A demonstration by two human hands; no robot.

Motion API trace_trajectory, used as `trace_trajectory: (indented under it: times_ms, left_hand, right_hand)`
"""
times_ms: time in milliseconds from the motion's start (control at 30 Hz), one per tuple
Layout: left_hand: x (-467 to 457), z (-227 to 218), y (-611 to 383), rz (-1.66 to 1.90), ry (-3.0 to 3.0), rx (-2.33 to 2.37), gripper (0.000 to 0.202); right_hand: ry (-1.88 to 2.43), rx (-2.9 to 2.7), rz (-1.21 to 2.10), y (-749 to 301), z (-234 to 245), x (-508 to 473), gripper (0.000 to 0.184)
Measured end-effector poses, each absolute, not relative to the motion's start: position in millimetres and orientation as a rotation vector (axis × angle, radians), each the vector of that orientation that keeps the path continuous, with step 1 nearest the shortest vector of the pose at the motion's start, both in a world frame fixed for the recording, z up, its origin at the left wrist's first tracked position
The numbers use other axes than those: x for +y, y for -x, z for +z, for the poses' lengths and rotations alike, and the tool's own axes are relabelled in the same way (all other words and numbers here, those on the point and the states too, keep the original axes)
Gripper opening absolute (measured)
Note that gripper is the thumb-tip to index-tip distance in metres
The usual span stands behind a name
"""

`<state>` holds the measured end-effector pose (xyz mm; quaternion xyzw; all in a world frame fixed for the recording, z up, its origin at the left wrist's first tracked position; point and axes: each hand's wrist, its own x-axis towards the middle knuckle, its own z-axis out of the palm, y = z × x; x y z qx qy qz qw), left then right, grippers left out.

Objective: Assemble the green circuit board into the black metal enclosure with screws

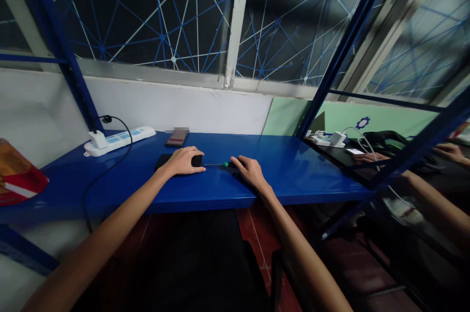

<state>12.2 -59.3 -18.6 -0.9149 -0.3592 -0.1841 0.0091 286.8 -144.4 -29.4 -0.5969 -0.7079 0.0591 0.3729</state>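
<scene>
On the blue table (220, 185), my left hand (182, 160) is closed around a flat black box-like object (197, 160), whose exact kind I cannot make out. Part of it sticks out to the left under the wrist. My right hand (249, 171) grips the dark handle of a screwdriver (225, 164) with a green collar. Its thin metal shaft points left, lying level between the two hands. The shaft's tip comes close to the black object's right edge; whether they touch I cannot tell.
A phone (177, 137) lies behind my left hand. Farther left sits a white power strip (121, 140) with a plug and black cable (110, 167). A red and yellow packet (20, 175) is at the left edge. Blue posts (345, 52) frame the table; another person's arm (433, 199) is at right.
</scene>
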Motion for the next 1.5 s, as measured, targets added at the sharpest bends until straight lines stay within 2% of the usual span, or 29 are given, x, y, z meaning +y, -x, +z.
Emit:
trace_trajectory:
  times_ms: [167,267,467,633,767,967,1100,1200,1267,1500]
  left_hand:
    - [-60,-18,-12,-0.575,2.851,-1.129,0.067]
    - [-61,-18,-12,-0.583,2.851,-1.123,0.066]
    - [-62,-17,-12,-0.585,2.854,-1.126,0.066]
    - [-63,-16,-12,-0.576,2.851,-1.125,0.067]
    - [-63,-15,-12,-0.557,2.859,-1.136,0.066]
    - [-64,-16,-13,-0.561,2.846,-1.17,0.07]
    - [-62,-14,-12,-0.725,2.882,-1.227,0.075]
    - [-54,-14,-10,-1.012,2.836,-1.45,0.055]
    - [-47,-15,-9,-1.093,2.7,-1.678,0.051]
    - [-42,-19,-11,-0.737,2.668,-1.826,0.054]
  right_hand:
    - [1.444,-1.78,0.313,-290,-31,-144,0.039]
    - [1.41,-1.732,0.352,-291,-34,-140,0.04]
    - [1.569,-1.792,0.171,-286,-31,-142,0.051]
    - [1.495,-1.804,0.283,-288,-31,-145,0.039]
    - [1.45,-1.785,0.317,-290,-33,-143,0.039]
    - [1.543,-1.813,0.141,-286,-31,-143,0.049]
    - [1.547,-1.793,0.134,-284,-30,-144,0.052]
    - [1.546,-1.719,0.109,-285,-28,-145,0.054]
    - [1.56,-1.666,0.08,-285,-28,-145,0.054]
    - [1.688,-1.644,0.006,-282,-27,-139,0.053]
